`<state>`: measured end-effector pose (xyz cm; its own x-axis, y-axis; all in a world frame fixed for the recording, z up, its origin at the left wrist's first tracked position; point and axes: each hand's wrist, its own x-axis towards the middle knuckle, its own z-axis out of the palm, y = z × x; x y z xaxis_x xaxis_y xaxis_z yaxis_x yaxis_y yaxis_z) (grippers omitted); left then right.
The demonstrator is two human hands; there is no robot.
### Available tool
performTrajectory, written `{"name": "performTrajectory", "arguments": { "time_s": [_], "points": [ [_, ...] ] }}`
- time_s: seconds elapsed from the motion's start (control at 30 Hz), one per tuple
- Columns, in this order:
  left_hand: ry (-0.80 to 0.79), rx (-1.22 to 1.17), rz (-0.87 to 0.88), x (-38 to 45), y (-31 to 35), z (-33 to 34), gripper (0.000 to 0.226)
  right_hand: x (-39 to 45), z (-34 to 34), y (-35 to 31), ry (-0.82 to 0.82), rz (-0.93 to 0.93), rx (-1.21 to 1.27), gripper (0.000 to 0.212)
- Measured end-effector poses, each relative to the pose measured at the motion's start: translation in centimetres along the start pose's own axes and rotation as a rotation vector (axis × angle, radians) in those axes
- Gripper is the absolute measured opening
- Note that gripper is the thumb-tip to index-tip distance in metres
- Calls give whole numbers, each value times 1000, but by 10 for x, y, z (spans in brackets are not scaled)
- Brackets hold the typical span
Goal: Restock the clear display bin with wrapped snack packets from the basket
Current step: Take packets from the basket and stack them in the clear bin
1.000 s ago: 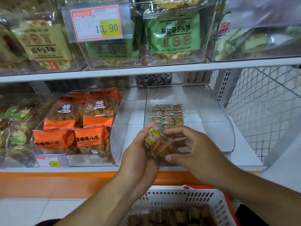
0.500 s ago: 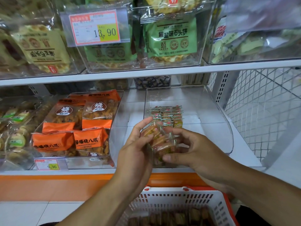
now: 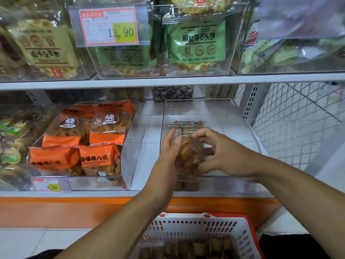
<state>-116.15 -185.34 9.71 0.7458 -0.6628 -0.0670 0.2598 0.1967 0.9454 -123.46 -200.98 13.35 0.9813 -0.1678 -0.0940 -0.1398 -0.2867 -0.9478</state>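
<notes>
Orange snack bags (image 3: 82,144) fill a clear bin on the lower shelf's left, with a 9.90 price tag (image 3: 49,185) on its front. On the upper shelf (image 3: 168,82) a bin of green packets (image 3: 197,42) carries a 13.90 tag (image 3: 110,26); beige packets (image 3: 44,47) sit to its left. White wire mesh (image 3: 298,116) closes the right side. An orange strip (image 3: 56,212) runs below the lower shelf.

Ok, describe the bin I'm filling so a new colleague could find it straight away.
Start at the lower white shelf with the orange front strip. The clear plastic display bin sits at its right end, next to the white wire mesh side panel. Unlike the neighbouring bin full of orange snack bags, it is mostly bare, with one small stack of green-and-red wrapped packets at the back.
</notes>
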Motion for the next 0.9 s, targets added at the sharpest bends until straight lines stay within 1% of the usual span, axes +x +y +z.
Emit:
{"name": "performTrajectory", "arguments": {
  "time_s": [0.03,0.07,0.1,0.17,0.2,0.27,0.3,0.33,0.37,0.47,0.57,0.63,0.73,0.8,0.9],
  "points": [
    [12,58,23,4,-1,0,62,5,-8,0,70,14,-81,71],
    [12,181,51,7,-3,1,66,10,-16,2,151,50,-191,70],
    [-6,360,95,7,-4,1,65,16,-23,6,217,99,-329,68],
    [-82,854,194,5,-11,-2,54,31,-33,20,255,196,-615,63],
    [-140,1105,217,4,-17,-4,55,40,-33,30,241,238,-694,62],
    [-224,1513,201,4,-30,-7,68,56,-26,48,207,315,-704,61],
    [-236,1632,183,4,-33,-6,74,64,-21,56,203,341,-674,61],
    [-231,1681,173,4,-36,-5,78,71,-17,63,212,354,-638,61],
    [-216,1678,174,4,-37,-4,79,78,-13,69,230,357,-599,62],
    [-204,1676,206,7,-38,-5,79,91,-6,75,303,330,-514,82],
    [-233,1695,211,8,-38,-8,76,95,-6,76,362,341,-450,90],
    [-239,1695,212,8,-38,-8,73,95,-7,77,362,386,-450,96],
    [-239,1699,220,7,-40,-7,71,92,-6,78,347,388,-468,91],
    [-241,1696,223,7,-40,-7,71,91,-7,78,376,365,-483,85],
    [-247,1695,224,7,-41,-8,70,91,-5,78,363,395,-524,76]
  ]
}}
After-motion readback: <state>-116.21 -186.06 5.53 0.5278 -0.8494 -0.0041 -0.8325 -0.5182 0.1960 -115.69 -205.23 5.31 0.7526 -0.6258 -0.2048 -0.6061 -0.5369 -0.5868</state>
